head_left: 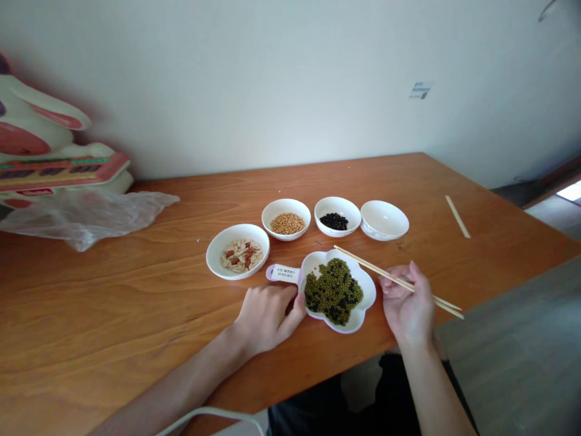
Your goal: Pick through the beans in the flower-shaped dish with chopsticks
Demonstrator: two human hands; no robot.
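My left hand point(271, 316) is closed at the near left rim of a white flower-shaped dish point(368, 297), its thumb against the edge beside the labelled handle point(285, 274). Green beans point(334, 284) mixed with black ones lie in the dish. In my right hand point(411, 303) is a pair of chopsticks point(376, 268), their tips over the dish's far rim with nothing visible between them. Behind the dish stand a bowl of black beans point(334, 221), a bowl of yellow soybeans point(287, 223), a white bowl point(385, 219) with nothing visible inside, and a bowl of pale and reddish nuts or seeds point(242, 255).
On the wooden table point(136, 303), a single light stick point(457, 216) lies at the right. A clear plastic bag point(91, 215) and a large toy-like figure with a keyboard point(59, 172) sit at the left. A white cable point(213, 411) crosses the near edge.
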